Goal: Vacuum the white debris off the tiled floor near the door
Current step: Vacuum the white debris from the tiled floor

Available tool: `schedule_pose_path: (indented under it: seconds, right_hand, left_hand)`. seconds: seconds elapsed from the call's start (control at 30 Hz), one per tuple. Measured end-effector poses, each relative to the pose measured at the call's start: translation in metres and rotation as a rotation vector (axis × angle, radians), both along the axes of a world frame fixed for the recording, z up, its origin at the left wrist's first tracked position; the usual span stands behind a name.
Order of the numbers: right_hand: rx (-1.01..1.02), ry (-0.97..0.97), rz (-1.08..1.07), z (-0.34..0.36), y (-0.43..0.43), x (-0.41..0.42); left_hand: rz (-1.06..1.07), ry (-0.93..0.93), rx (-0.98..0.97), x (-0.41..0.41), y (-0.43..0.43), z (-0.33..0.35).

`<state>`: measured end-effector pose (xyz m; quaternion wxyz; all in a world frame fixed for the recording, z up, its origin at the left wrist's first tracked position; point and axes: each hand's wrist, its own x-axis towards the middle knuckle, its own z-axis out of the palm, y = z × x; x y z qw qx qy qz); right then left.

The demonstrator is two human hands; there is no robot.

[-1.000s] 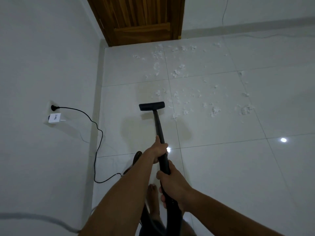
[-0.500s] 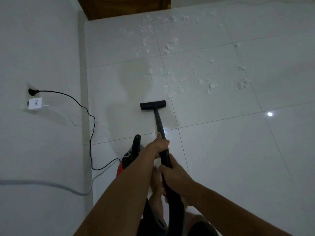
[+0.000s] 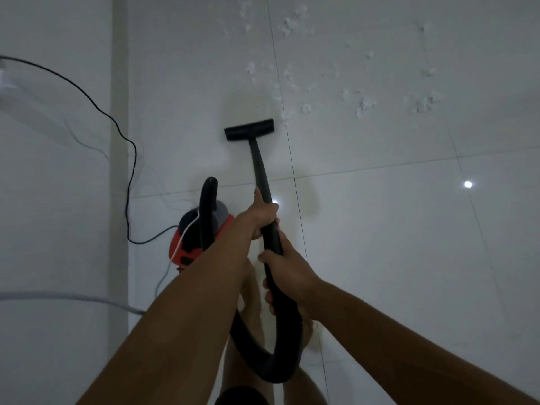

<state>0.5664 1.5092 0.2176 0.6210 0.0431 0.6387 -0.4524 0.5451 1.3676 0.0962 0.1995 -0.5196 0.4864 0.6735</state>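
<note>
Head: fingers grip wand; nozzle perhaps touches debris.

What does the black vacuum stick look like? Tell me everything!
The vacuum stick is a straight matte black tube, plastic by its look, slanting down to a wide flat nozzle on the tiled floor, at the edge of the white debris. The left hand grips it nearer the nozzle, the right hand behind, where the black hose begins.
</note>
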Motion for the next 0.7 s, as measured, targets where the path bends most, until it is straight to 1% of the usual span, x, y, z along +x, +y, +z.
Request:
schedule_pose_path:
  seconds: [0.2, 0.33, 0.43, 0.57, 0.7]
  right_hand:
    - [0.081, 0.127, -0.010, -0.058, 0.027, 0.031]
    - [0.138, 0.223, 0.037, -0.077, 0.033, 0.044]
    - [0.137, 0.254, 0.083, -0.086, 0.036, 0.054]
    - [0.158, 0.273, 0.102, -0.097, 0.037, 0.070]
    - [0.167, 0.261, 0.118, -0.106, 0.047, 0.079]
  left_hand:
    - [0.051, 0.014, -0.063, 0.013, 0.023, -0.044]
    - [-0.015, 0.002, -0.118, 0.019, 0.031, -0.054]
    - [-0.099, -0.022, -0.193, 0.032, 0.039, -0.058]
    - [-0.136, -0.046, -0.303, 0.046, 0.049, -0.064]
    - [-0.144, -0.033, -0.298, 0.058, 0.060, -0.070]
